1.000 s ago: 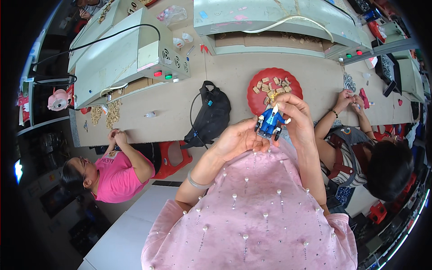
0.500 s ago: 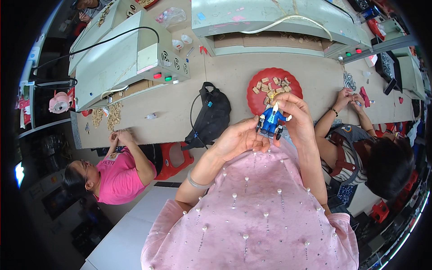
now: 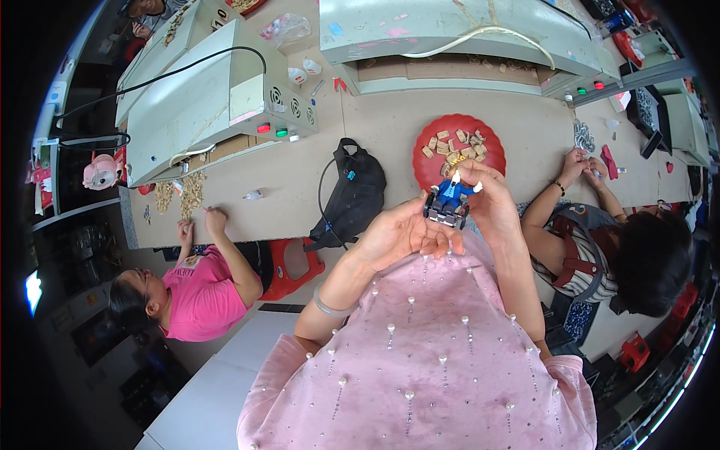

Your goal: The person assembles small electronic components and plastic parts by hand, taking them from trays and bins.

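A small toy figure (image 3: 451, 193) in blue, with a pale pointed face or beard and a yellow spiky top, sits on a dark wheeled base (image 3: 445, 214). Both hands hold it above my lap, just in front of the table edge. My left hand (image 3: 399, 234) has its thumb against the base's left side, its fingers curled loosely beneath. From the right, my right hand (image 3: 489, 193) pinches the figure near its head; part of the head is covered by those fingers. Just beyond lies a round red tray (image 3: 424, 171) with several small tan pieces (image 3: 442, 146).
A black bag (image 3: 356, 191) with a cable rests on the table left of my hands. Pale green machines (image 3: 442, 37) stand at the back. One co-worker (image 3: 202, 296) in pink sits at left; another (image 3: 637, 262) at right handles small parts. A small bottle (image 3: 253, 194) lies at left.
The toy has tilted so its base faces me more, and my right fingers have shifted around its head. The left co-worker's hands have moved apart.
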`<state>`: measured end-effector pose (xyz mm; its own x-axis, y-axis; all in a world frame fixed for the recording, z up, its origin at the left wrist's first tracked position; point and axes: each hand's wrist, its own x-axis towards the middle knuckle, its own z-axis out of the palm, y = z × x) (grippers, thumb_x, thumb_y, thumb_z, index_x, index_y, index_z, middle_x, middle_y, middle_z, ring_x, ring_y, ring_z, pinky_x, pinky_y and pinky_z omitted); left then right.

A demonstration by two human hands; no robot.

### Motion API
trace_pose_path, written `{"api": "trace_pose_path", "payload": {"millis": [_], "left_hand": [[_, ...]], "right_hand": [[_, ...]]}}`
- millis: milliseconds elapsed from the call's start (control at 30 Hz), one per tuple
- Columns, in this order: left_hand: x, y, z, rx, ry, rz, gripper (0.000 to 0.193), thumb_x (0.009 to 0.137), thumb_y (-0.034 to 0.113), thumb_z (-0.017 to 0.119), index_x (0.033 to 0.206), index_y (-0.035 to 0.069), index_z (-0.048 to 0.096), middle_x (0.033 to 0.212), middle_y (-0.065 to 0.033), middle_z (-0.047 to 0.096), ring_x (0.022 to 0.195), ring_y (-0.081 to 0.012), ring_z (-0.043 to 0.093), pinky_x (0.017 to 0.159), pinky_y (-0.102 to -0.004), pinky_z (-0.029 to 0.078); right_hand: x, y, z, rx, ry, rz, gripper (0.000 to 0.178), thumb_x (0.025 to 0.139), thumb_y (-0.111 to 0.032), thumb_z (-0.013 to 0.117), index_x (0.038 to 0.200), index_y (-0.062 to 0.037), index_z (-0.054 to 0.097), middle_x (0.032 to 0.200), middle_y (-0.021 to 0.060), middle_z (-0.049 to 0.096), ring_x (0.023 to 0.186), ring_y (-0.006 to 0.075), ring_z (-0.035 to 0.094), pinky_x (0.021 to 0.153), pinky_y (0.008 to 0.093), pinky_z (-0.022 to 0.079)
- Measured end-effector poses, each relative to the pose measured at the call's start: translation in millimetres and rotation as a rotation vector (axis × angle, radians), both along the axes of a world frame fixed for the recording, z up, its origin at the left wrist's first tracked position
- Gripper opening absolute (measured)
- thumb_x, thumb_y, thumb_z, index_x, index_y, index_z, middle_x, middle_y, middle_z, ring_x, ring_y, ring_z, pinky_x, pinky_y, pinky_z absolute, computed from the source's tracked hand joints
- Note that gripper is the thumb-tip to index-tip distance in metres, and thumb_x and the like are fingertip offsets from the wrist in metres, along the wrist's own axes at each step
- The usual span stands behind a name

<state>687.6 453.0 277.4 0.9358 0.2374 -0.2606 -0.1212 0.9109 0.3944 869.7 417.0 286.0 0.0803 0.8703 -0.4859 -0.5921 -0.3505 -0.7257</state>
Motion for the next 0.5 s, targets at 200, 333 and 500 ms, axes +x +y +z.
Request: {"api": "trace_pose_path", "payload": {"millis": [200, 333, 500], "left_hand": [[0.2, -1.4, -1.3, 0.047, -0.025, -0.019, 0.061, 0.098, 0.049, 0.022, 0.122, -0.001, 0.047, 0.097, -0.0264, 0.061, 0.074, -0.0221, 0.055, 0.070, -0.0302, 0.042], [-0.5, -2.0, 1.5, 0.075, -0.021, -0.012, 0.058, 0.098, 0.048, 0.025, 0.120, -0.001, 0.047, 0.095, -0.0268, 0.061, 0.074, -0.0225, 0.057, 0.069, -0.0301, 0.044], [-2.4, -3.7, 1.7, 0.075, -0.012, 0.002, 0.056, 0.099, 0.047, 0.025, 0.118, 0.000, 0.048, 0.094, -0.0269, 0.062, 0.074, -0.0223, 0.057, 0.069, -0.0294, 0.044]], "right_hand": [[1.9, -1.7, -6.8, -0.003, 0.063, 0.006, 0.016, 0.079, -0.021, 0.063, 0.084, -0.0051, 0.064, 0.081, 0.0002, 0.062, 0.079, 0.0095, 0.056, 0.075, 0.0255, 0.044], [0.1, -3.0, -7.5, -0.034, 0.113, -0.021, 0.015, 0.077, -0.018, 0.064, 0.084, -0.0047, 0.064, 0.083, 0.0012, 0.062, 0.082, 0.0104, 0.055, 0.078, 0.0258, 0.043], [-2.3, -3.6, -3.8, -0.041, 0.110, -0.020, 0.015, 0.076, -0.018, 0.064, 0.083, -0.0049, 0.064, 0.082, 0.0009, 0.062, 0.082, 0.0102, 0.055, 0.078, 0.0260, 0.042]]}}
